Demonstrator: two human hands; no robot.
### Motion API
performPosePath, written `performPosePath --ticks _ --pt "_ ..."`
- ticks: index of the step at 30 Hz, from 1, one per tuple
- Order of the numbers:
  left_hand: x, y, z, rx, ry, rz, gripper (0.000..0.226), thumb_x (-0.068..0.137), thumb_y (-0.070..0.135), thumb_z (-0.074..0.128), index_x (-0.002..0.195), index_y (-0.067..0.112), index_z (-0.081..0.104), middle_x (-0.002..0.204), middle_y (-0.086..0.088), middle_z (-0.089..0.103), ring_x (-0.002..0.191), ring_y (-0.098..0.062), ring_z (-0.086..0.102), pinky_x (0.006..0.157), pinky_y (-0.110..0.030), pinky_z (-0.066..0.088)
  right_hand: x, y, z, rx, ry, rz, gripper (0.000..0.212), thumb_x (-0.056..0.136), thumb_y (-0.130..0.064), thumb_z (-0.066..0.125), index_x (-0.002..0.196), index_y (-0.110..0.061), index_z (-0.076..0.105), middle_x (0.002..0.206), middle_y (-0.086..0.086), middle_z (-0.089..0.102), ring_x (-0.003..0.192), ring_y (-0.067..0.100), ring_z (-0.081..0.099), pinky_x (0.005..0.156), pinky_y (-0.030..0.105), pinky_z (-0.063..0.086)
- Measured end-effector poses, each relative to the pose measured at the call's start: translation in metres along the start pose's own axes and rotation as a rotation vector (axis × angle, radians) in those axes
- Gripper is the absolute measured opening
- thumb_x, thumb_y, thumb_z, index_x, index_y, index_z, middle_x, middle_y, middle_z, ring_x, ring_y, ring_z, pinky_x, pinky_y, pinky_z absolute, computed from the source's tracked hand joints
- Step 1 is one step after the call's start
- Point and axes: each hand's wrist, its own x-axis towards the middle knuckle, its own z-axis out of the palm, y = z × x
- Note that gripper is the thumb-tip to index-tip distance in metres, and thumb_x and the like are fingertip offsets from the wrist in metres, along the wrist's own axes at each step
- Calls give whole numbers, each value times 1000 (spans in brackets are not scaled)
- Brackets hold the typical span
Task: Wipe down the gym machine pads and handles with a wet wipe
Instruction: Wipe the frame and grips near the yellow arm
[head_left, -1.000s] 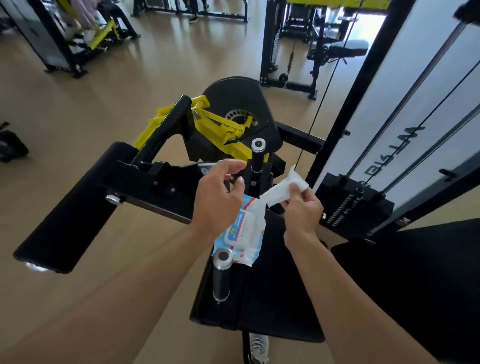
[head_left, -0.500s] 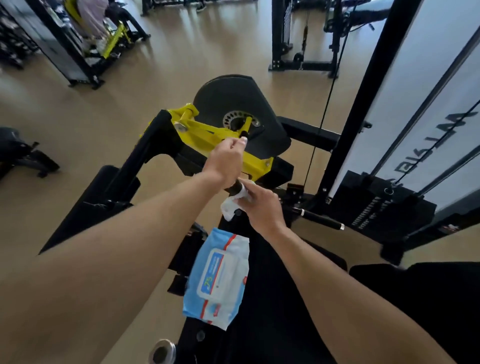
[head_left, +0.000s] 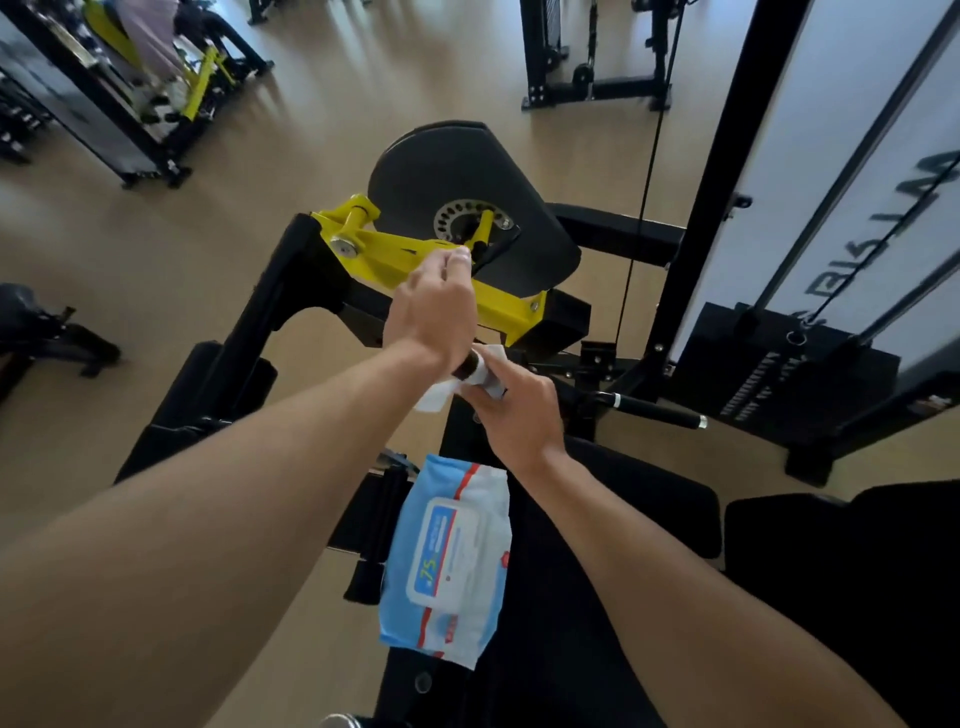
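Note:
My right hand (head_left: 519, 410) grips a white wet wipe (head_left: 434, 397) wrapped around a black machine handle (head_left: 467, 368) in the middle of the view. My left hand (head_left: 434, 312) grips the upper end of that same handle, just above the wipe, with its fingertips near the yellow lever arm (head_left: 395, 254). The blue and white wet wipe pack (head_left: 447, 561) lies on the black seat pad (head_left: 613, 519) below my hands. A second black handle (head_left: 654, 413) sticks out to the right.
A round black cam disc (head_left: 467, 171) sits behind the yellow arm. The weight stack (head_left: 779, 364) and its cables stand at the right. A black roller pad (head_left: 208, 405) lies at the left. Other machines (head_left: 130, 88) stand on the tan floor farther off.
A second ago both hands were pulling a wipe from the pack. The pack now lies on the seat pad, and both hands have moved up onto the handle with the wipe around it.

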Motion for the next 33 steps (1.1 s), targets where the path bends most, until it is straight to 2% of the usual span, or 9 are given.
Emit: performPosePath --ticks 7,10,13,16,18,20,23,28,33 --pt "2 0 0 45 8 47 43 108 40 25 128 20 58 116 2 55 109 -19 49 88 -31 27 0 -21 4 13 47 -1 38 92 -27 76 127 -15 70 101 -3 77 83 9 68 74 29 56" --pt "-2 1 -1 40 28 28 44 108 42 25 132 22 56 130 -4 60 120 -26 53 89 -35 30 1 -25 -2 -47 -35 46 29 93 -24 75 120 -14 71 90 -11 70 76 7 67 67 33 59" --pt "-4 2 0 63 76 45 44 106 44 27 127 23 59 130 -8 63 122 -28 55 96 -39 38 12 -22 -23 -107 -153 37 21 91 -16 75 111 -9 75 68 -20 56 58 -1 51 60 11 42" --pt "-4 5 1 92 108 66 43 106 44 29 121 22 63 125 -8 66 119 -30 57 94 -40 40 18 -13 -49 -164 -127 52 19 93 -23 73 109 -15 80 63 -14 61 56 4 53 56 20 44" --pt "-5 6 2 115 111 65 43 106 44 29 119 22 63 122 -8 66 117 -29 57 89 -39 38 23 -12 -61 -99 51 186 18 94 -28 71 89 -14 81 68 0 69 63 17 61 60 39 52" --pt "-5 4 2 125 112 46 43 105 46 29 115 22 63 116 -7 66 111 -28 59 85 -38 37 38 -12 -71 152 319 527 20 96 -28 67 78 -20 69 73 -3 66 72 15 62 66 38 55" --pt "-7 4 2 143 127 -33 45 105 47 27 113 20 63 112 -9 66 104 -27 58 84 -38 36 57 -14 -76 504 470 890 3 100 -23 62 97 -24 63 97 0 68 94 26 67 83 37 58" --pt "-13 11 3 132 208 -148 38 104 43 29 103 21 60 111 -11 65 110 -32 59 96 -44 44 33 -35 -52 532 -4 734 8 103 -26 60 95 -25 62 93 -4 66 84 13 62 66 25 48" --pt "-19 14 4 57 332 -171 39 105 34 32 109 13 65 108 -9 68 104 -27 60 97 -47 46 14 -20 -51 643 -411 462 18 101 -17 60 92 -23 73 121 -11 71 113 -4 64 93 18 52"
